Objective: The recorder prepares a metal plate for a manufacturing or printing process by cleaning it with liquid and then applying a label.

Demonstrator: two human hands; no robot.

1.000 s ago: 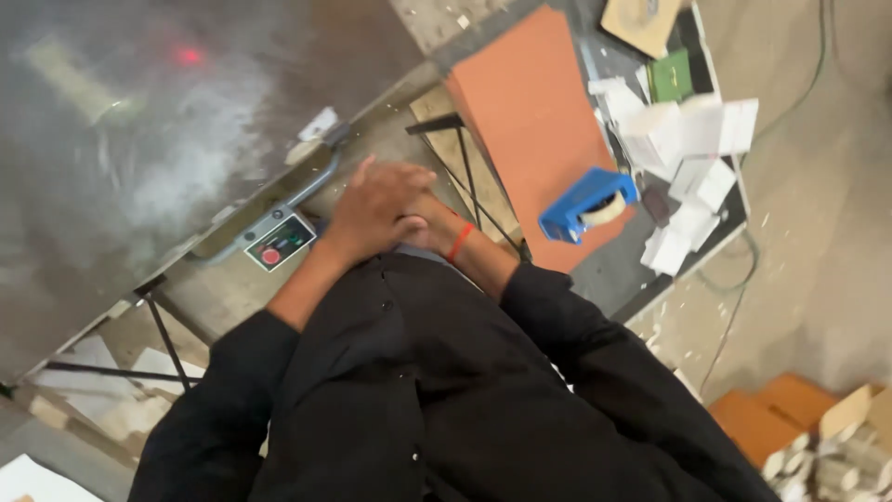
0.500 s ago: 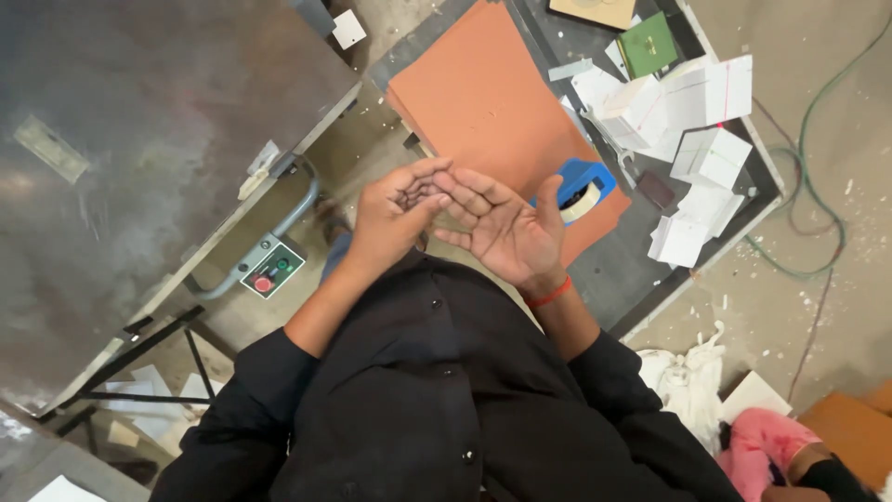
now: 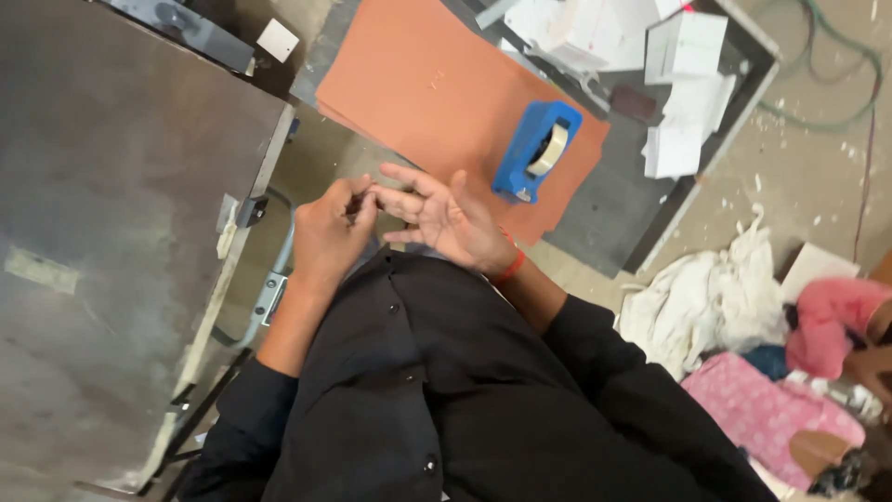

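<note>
Left hand (image 3: 327, 237) pinches some tiny dark bit against the spread-open, empty right hand (image 3: 453, 221); that grip looks loose, so it could drop beside the blue tape dispenser (image 3: 537, 151)

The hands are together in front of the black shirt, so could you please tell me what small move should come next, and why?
Probably the left hand should finish picking at the fingertips of the open right hand before either reaches out. The left fingers are pinched against the right hand's spread fingers, and whatever lies between them is too small to tell. The blue tape dispenser sits untouched on the orange sheet just beyond.
</note>
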